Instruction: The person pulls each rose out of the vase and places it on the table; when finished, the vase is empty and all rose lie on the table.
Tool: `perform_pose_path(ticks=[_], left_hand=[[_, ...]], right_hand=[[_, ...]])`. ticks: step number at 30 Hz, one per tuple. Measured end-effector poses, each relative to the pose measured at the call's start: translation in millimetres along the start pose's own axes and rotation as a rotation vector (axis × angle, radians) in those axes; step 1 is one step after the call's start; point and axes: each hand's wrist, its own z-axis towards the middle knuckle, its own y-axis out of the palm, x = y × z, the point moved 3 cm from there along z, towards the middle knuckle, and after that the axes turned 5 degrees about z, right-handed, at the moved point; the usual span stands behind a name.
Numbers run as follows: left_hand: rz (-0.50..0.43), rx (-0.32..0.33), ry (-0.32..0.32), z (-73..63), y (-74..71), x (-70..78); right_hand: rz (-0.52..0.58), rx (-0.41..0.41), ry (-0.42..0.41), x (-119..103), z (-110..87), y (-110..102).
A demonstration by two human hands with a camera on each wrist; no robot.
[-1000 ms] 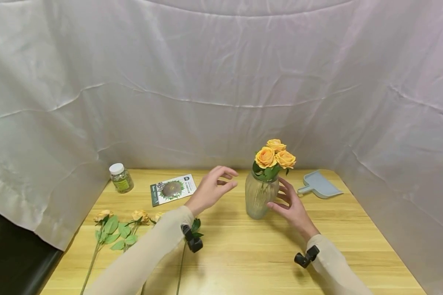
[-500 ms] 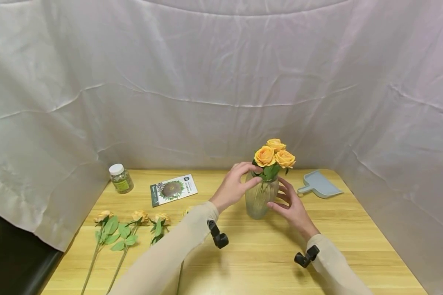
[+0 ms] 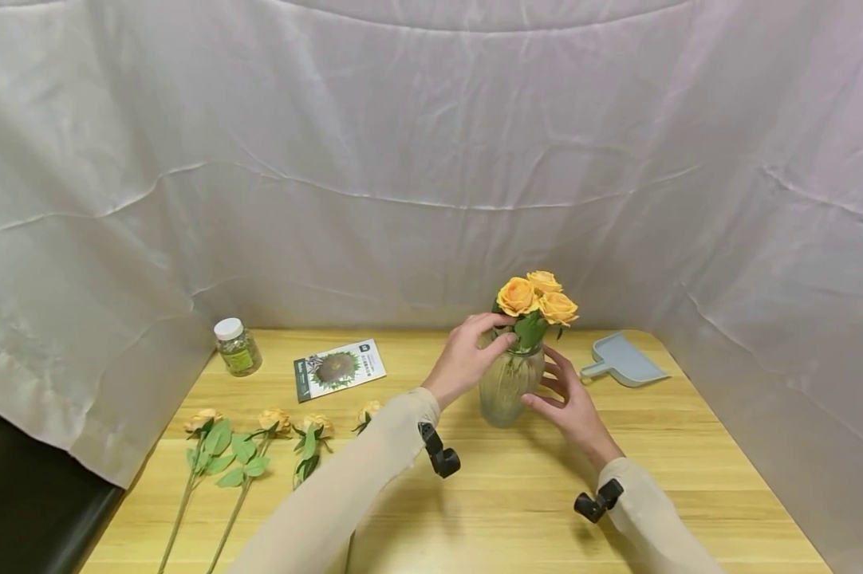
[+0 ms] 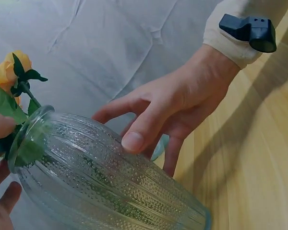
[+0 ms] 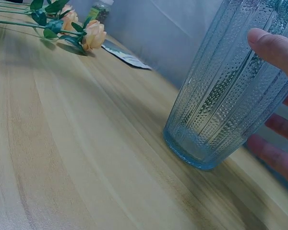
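Note:
A ribbed clear glass vase (image 3: 506, 391) stands upright on the wooden table, right of centre. Three yellow-orange roses (image 3: 518, 296) with green leaves rise from its mouth. My right hand (image 3: 569, 399) grips the vase from the right, thumb on the near side and fingers round the far side, as the left wrist view also shows. At the rim, my left hand (image 3: 467, 355) pinches at one rose just under its bloom, thumb and forefinger by the leaves. That hand hides part of the rim; only its fingers (image 4: 0, 125) show at the left wrist view's edge.
Several more yellow roses (image 3: 275, 421) with long stems lie at the front left, partly behind my left sleeve. A white-capped jar (image 3: 238, 351) and a seed packet (image 3: 340, 370) are farther back. A light-blue dustpan (image 3: 627, 360) lies right of the vase. Grey curtains surround the table.
My left hand has moved right from beside the vase to its rim and the roses. The blooms have shifted slightly to the right. The right hand has stayed on the vase.

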Motion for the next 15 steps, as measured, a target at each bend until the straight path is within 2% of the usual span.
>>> perform_pose_path(ticks=[7,15], left_hand=[[-0.171,0.147,0.048,6.4,-15.8,3.3],[-0.195,0.281,0.095,17.2,-35.9,14.4]], right_hand=[[-0.012,0.003,-0.004,2,0.6,0],[-0.012,0.003,0.01,2,-0.1,-1]])
